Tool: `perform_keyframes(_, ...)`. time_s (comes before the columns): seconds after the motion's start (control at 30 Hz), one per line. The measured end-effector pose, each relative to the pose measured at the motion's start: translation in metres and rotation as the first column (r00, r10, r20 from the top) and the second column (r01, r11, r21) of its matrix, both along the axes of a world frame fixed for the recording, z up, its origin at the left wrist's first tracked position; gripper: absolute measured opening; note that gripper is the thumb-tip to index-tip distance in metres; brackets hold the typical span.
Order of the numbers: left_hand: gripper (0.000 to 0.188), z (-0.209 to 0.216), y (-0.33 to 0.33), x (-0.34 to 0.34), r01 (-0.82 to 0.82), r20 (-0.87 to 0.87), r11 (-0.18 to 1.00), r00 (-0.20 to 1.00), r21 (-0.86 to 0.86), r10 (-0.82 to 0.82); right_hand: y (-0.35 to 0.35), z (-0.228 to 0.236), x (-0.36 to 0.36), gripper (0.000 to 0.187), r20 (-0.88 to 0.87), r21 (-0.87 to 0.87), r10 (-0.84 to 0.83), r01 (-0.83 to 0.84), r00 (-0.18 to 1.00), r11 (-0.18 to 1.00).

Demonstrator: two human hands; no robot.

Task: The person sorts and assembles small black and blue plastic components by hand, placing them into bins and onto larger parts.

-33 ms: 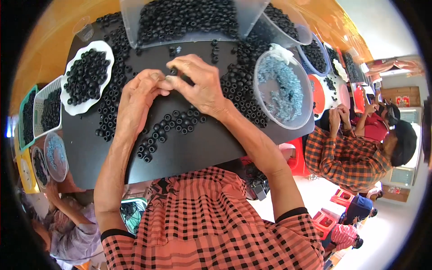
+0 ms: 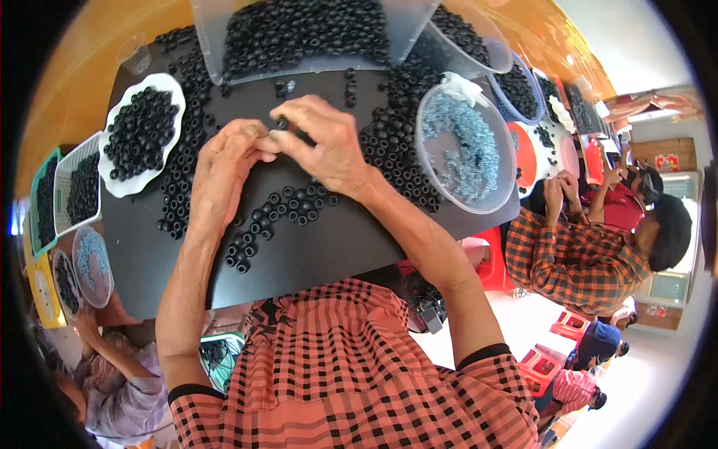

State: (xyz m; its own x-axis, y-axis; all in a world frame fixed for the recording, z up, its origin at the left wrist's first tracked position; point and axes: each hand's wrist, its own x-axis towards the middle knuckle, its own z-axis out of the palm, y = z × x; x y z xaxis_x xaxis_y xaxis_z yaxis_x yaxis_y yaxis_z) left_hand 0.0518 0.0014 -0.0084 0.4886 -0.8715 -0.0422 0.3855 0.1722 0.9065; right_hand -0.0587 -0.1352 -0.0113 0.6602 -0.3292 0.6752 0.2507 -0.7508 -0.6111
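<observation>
My left hand [image 2: 224, 161] and my right hand [image 2: 329, 146] meet fingertip to fingertip above a black board [image 2: 329, 251]. Between the pinched fingers sits a small black ring [image 2: 278, 126], mostly hidden by the fingers. A loose trail of black rings [image 2: 280, 209] lies on the board just under my wrists. A denser heap of rings [image 2: 393, 153] lies to the right of my right hand. A clear tub [image 2: 299, 34] full of black rings stands at the far edge, just beyond my hands.
A round clear bowl of pale blue pieces [image 2: 467, 146] stands at the right, a white plate of black rings [image 2: 142, 131] at the left. More trays and bowls line both sides. A person in a checked shirt [image 2: 576, 254] works to the right, another person [image 2: 112, 374] at lower left.
</observation>
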Motion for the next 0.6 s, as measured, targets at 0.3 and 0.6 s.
perform_keyframes(0.3,0.024,-0.001,0.006,0.032,-0.198,0.047,0.979,0.979,-0.036,0.200,-0.048,0.033,-0.037,0.009,-0.053,-0.077,-0.234,0.230,0.971,0.970)
perform_keyframes(0.6,0.026,-0.007,0.002,0.037,-0.184,0.011,0.983,0.983,0.000,0.184,-0.206,0.088,-0.080,0.027,0.049,-0.453,-0.715,0.654,0.697,0.607)
